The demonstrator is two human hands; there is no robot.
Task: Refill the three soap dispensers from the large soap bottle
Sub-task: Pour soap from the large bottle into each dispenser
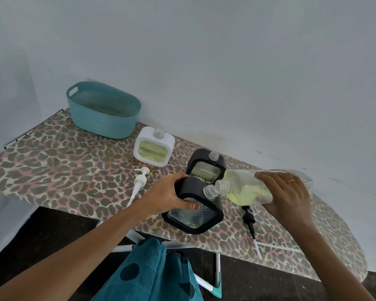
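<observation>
hands are clamped apart: left hand [169, 192] on the near black dispenser [193, 216], right hand [289, 196] on the large soap bottle [248, 187], held lying left-right, its mouth [220, 186] just right of the dispenser's neck [209, 190].

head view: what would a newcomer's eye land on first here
At centre, the right hand tilts the large soap bottle of yellow-green liquid, its mouth at the open neck of the near black dispenser, which the left hand holds. Behind stand a white dispenser and a teal basket on the leopard-print board.
</observation>
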